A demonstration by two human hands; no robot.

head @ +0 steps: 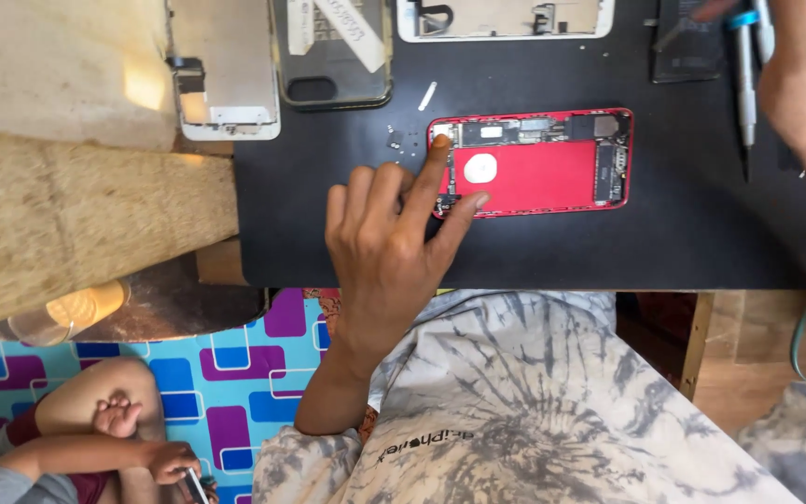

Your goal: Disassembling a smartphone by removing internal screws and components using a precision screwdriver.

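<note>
- Head view looks down on a red opened phone body (534,163) lying flat on a black mat (534,252) that covers the desk; every place below is given relative to this phone.
- Left hand (384,238) rests at the phone's left end, fingers spread: the index fingertip presses on the upper-left corner by the circuit board, and the thumb tip touches the lower-left edge. Its grip is open and steadying, not pinching anything.
- Right hand (799,89) sits well to the right of the phone and above it, near the frame edge. It seems to hold a slim screwdriver (746,79) with a blue collar, tip pointing down toward the mat, though the fingers are cut off by the frame, so I cannot tell how tightly they close.
- Tiny screws (394,138) lie loose on the mat just left of the phone's upper corner, close to the index finger. A sweep of that hand could likely scatter them off the mat.
- Pressing on the exposed board may strain small parts or connectors.
- A dark battery (687,51) lies above and right of the phone; a clear case (331,51) and a white screen panel (226,70) lie above and to its left.
</note>
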